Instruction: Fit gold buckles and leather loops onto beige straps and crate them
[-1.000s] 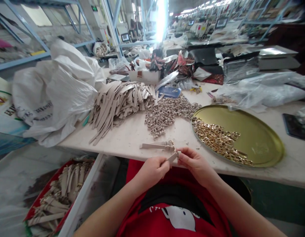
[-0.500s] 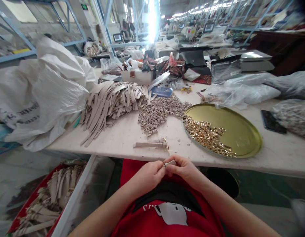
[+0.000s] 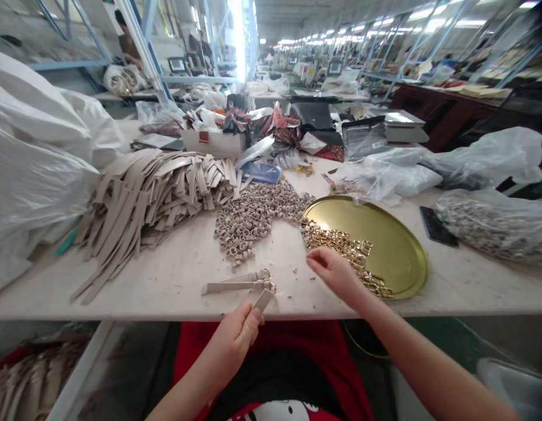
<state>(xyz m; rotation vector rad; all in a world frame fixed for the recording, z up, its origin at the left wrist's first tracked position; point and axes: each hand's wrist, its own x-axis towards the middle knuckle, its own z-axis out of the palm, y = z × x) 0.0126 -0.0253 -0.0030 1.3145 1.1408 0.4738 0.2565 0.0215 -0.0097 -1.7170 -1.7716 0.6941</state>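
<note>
My right hand has left the strap and hangs open, just above the gold buckles on the brass tray; left of the tray, my left hand pinches the beige strap at the desk's front edge.

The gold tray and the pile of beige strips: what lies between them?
In the head view, small beige loops lie between the pile of beige strips and the gold tray.

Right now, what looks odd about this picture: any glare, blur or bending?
In the head view, a white glare streak washes out the far aisle, the blue shelving upright leans from wide-angle distortion, and the right forearm looks slightly motion-blurred.
</note>
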